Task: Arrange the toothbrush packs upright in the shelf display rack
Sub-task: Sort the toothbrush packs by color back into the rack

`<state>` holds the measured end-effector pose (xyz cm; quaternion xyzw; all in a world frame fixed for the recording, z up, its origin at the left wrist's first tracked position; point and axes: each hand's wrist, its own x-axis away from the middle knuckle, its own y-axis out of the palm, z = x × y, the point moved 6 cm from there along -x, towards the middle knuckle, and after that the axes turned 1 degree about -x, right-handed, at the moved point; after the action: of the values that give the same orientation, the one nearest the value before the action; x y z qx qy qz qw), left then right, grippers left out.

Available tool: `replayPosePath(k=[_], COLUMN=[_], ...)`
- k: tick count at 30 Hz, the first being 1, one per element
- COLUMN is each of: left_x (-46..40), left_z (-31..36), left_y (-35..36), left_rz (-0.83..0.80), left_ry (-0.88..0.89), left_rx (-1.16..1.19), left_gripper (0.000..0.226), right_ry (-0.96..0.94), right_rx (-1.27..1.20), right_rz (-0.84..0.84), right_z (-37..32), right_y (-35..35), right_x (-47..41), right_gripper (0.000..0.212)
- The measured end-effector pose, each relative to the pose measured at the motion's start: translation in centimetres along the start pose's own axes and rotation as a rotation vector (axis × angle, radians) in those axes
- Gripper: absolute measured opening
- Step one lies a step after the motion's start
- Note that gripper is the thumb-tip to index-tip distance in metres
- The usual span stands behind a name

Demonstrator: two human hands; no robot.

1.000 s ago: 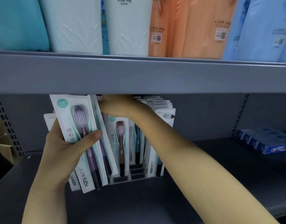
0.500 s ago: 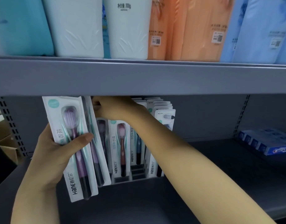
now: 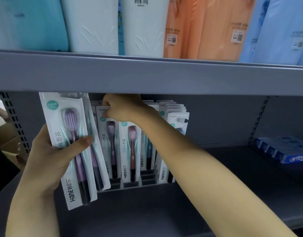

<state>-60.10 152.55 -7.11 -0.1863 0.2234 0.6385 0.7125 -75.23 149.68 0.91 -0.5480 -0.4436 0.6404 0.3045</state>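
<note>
A clear display rack (image 3: 147, 183) stands on the grey lower shelf (image 3: 232, 177) and holds several white toothbrush packs upright in rows. My left hand (image 3: 49, 161) grips a small stack of packs with purple brushes (image 3: 70, 147), tilted, to the left of and in front of the rack. My right hand (image 3: 121, 108) reaches under the upper shelf and pinches the top of a purple-brush pack (image 3: 110, 144) standing in the rack's left row. A red-brush pack (image 3: 130, 149) stands beside it.
The upper shelf edge (image 3: 147, 77) hangs low just above the pack tops. Tall soft packages in teal, white, orange and blue stand on it. Blue toothpaste boxes (image 3: 284, 149) lie at the right. Cardboard boxes (image 3: 8, 142) sit left, beyond the slotted upright.
My left hand has carried its stack of packs leftward, uncovering the rack's left row. My right hand has come down onto the top of the purple-brush pack standing there.
</note>
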Motion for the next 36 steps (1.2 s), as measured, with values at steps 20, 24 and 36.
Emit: replayPosePath(k=[20,24,36], left_x=[0.3,0.5,1.1], left_z=[0.2,0.5,1.0], left_y=[0.4,-0.6,-0.8], left_rz=[-0.026,0.012,-0.036], left_ry=[-0.015,0.0,-0.038], left_rx=[-0.018,-0.006,0.05], left_gripper=[0.046,0.048,0.042], right_ry=[0.014,0.054,0.07], right_rx=[0.008,-0.206,-1.098], right_rz=[-0.005,-0.053,0.045], right_z=[0.0,0.5,-2.2], right_y=[0.0,-0.2,-3.5], right_x=[0.4,0.9,3.6], right_gripper=[0.03,0.028,0.032])
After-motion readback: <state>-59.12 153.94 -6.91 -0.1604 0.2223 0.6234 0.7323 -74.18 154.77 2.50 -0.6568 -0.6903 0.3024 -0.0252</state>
